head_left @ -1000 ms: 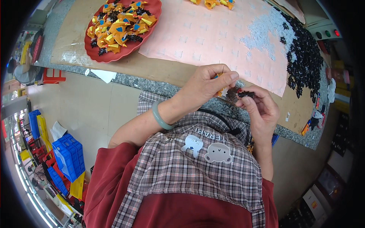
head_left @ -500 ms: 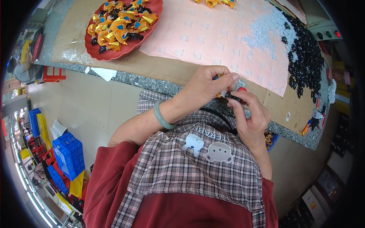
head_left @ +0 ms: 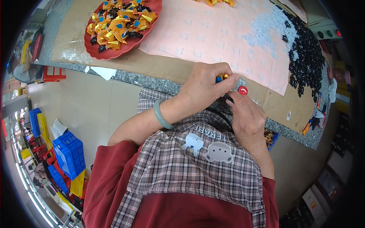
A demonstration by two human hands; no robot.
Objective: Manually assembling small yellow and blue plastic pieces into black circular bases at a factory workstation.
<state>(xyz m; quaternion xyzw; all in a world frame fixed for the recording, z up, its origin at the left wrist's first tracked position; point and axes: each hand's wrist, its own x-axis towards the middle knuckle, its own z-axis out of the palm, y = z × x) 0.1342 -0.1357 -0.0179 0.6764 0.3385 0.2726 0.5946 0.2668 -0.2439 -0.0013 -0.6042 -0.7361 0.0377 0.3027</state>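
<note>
Above the table's near edge, my left hand (head_left: 203, 85) is closed in a pinch on a small orange figurine (head_left: 225, 77) with blue and yellow parts, mostly covered by the fingers. My right hand (head_left: 249, 117) meets it from the right, with thumb and forefinger pinched together around a small black piece (head_left: 229, 99). Most of that piece is hidden, and I cannot tell whether it touches the figurine. A round red thing (head_left: 242, 90) with a white mark shows just beyond my right fingertips. A pale green bangle (head_left: 161, 114) circles my left wrist.
A red scalloped plate (head_left: 89, 47) of orange figurines and black pieces stands far left. Pink paper (head_left: 213, 34) covers cardboard. White pieces (head_left: 268, 32) and a heap of black pieces (head_left: 304, 64) lie right. Below the table edge is a blue bin (head_left: 273, 141); blue crates (head_left: 68, 155) stand left.
My right fingers have turned and closed in toward the left hand, hiding more of the black piece. More of the figurine's blue and yellow, and of the red round thing, now shows.
</note>
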